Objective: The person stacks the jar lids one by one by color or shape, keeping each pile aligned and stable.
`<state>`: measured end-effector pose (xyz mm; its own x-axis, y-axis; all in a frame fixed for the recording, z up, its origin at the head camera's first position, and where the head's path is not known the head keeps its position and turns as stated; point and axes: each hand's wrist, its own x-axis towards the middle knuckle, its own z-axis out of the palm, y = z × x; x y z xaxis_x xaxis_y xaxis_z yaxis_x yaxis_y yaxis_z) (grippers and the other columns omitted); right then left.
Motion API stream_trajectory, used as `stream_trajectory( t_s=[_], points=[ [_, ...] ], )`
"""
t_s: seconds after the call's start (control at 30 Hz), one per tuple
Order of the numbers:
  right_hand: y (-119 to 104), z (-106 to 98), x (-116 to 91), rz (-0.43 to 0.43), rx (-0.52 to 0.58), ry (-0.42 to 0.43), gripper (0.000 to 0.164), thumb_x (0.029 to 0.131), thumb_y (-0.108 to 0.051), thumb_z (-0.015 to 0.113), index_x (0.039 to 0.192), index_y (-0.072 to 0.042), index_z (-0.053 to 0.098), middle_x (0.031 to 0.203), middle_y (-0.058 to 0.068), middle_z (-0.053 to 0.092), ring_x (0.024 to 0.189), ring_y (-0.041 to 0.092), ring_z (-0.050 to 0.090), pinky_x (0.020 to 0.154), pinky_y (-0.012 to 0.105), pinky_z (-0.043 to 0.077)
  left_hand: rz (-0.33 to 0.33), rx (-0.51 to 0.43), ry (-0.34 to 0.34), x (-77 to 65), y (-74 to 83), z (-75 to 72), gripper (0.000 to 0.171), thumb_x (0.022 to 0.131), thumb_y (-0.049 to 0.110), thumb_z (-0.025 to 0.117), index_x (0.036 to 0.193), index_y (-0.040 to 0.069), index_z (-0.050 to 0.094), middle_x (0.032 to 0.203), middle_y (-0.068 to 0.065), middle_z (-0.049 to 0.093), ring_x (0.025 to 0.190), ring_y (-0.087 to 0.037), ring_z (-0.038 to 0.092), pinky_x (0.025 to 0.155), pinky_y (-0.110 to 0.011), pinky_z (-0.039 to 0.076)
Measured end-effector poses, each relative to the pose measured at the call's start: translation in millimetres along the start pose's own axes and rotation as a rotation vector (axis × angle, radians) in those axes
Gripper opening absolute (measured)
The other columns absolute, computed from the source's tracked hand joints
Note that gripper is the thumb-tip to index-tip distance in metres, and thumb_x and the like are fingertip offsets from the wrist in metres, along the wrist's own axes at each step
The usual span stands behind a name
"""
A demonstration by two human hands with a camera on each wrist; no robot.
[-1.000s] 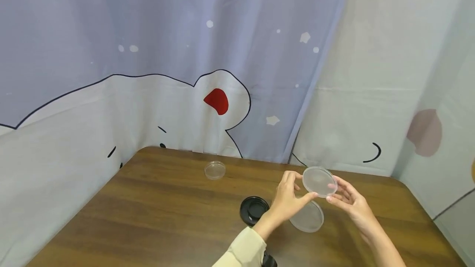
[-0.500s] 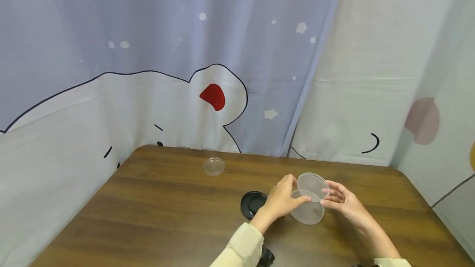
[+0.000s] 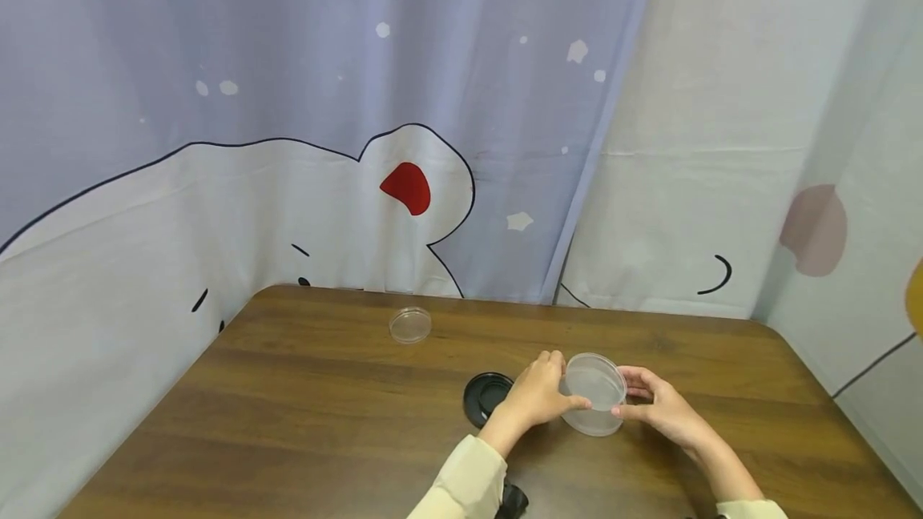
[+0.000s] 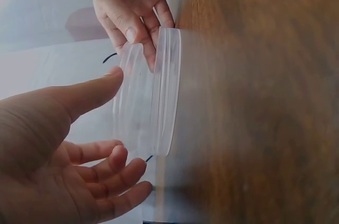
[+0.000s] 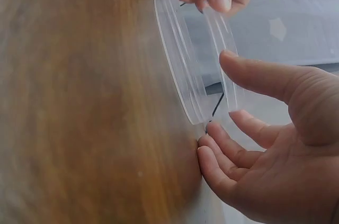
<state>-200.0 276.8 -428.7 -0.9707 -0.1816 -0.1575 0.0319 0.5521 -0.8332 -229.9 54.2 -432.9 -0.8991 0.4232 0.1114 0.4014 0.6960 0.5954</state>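
My left hand (image 3: 539,392) and right hand (image 3: 659,407) pinch a clear round petri dish (image 3: 594,379) by opposite sides of its rim. The thumbs are on the near side, fingertips behind. Just below it, a second clear petri dish (image 3: 594,424) lies on the table, partly covered by the held one in the head view. Both wrist views show a narrow gap between the upper dish (image 4: 128,99) and the lower dish (image 4: 167,91), wider at one side. In the right wrist view the held dish (image 5: 221,49) tilts away from the other dish (image 5: 183,60).
Close by the left hand, a round black lid-like piece (image 3: 481,399) lies on the wooden table (image 3: 303,423), partly hidden by that hand. A smaller clear dish (image 3: 410,325) sits near the back edge. A printed curtain (image 3: 497,102) hangs behind the table.
Both hands have lowered the held petri dish, moving slightly left, until it overlaps the one on the table in the head view. The head view has shifted a little.
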Motion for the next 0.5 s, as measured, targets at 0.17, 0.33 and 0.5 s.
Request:
stream_trajectory(
  t_s=[0.17,0.33,0.5],
  points=[
    [-0.3,-1.1,0.9,-0.009,-0.016,-0.014,0.071,0.083,-0.019,0.075,0.140,0.006,0.041,0.139,0.028,0.048,0.127,0.044,0.046,0.096,0.053,0.046,-0.011,0.081,-0.020,-1.1,2.6,-2.8,0.054,0.075,0.047,0.081,0.103,0.007,0.058,0.090,-0.002,0.057,0.079,-0.013,0.057,0.069,-0.026,0.048],
    [2.0,-0.3,2.4,-0.044,-0.037,-0.039,0.070,0.081,-0.014,0.077,0.136,0.011,0.042,0.135,0.031,0.050,0.125,0.045,0.048,0.096,0.052,0.046,-0.043,0.130,-0.057,-3.6,4.9,-2.3,0.061,0.073,0.048,0.082,0.110,0.005,0.058,0.098,-0.007,0.062,0.087,-0.020,0.063,0.073,-0.030,0.051],
    [2.7,-0.9,1.9,-0.083,-0.032,-0.074,0.069,0.081,-0.011,0.076,0.135,0.015,0.042,0.133,0.032,0.050,0.122,0.043,0.050,0.095,0.048,0.049,-0.055,0.158,-0.076,-4.6,5.9,0.3,0.067,0.074,0.048,0.082,0.117,0.004,0.057,0.104,-0.009,0.063,0.092,-0.023,0.065,0.078,-0.031,0.053]
  ],
)
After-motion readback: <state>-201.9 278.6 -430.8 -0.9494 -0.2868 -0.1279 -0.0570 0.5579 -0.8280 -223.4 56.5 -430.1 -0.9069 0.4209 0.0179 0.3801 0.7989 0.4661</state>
